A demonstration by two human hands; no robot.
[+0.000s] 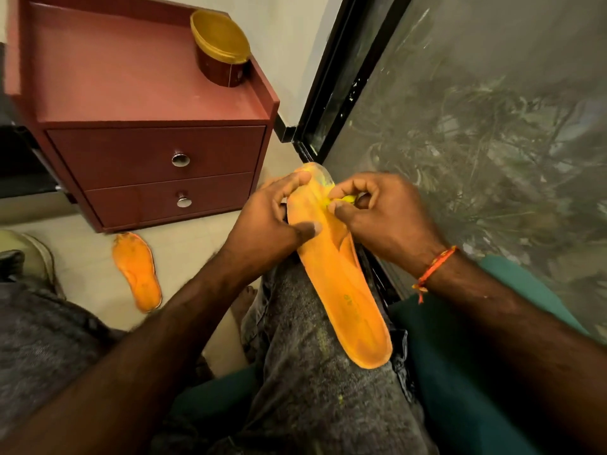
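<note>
An orange shoe insole [345, 290] lies along my right thigh, heel end toward me and toe end raised. My left hand [272, 221] grips its toe part, thumb pressed on top and fingers curled round the left edge. My right hand [377, 215] pinches a small yellow bit [345, 200] at the insole's toe area between thumb and fingers. An orange thread band sits on my right wrist. A second orange insole [138, 270] lies flat on the floor to the left.
A dark red two-drawer cabinet [154, 159] stands ahead on the left, with an open tin with a yellow rim [223, 50] on its top. A black-framed glass pane [476, 142] runs along the right. I sit on a green seat [460, 372]. A shoe [36, 257] lies at far left.
</note>
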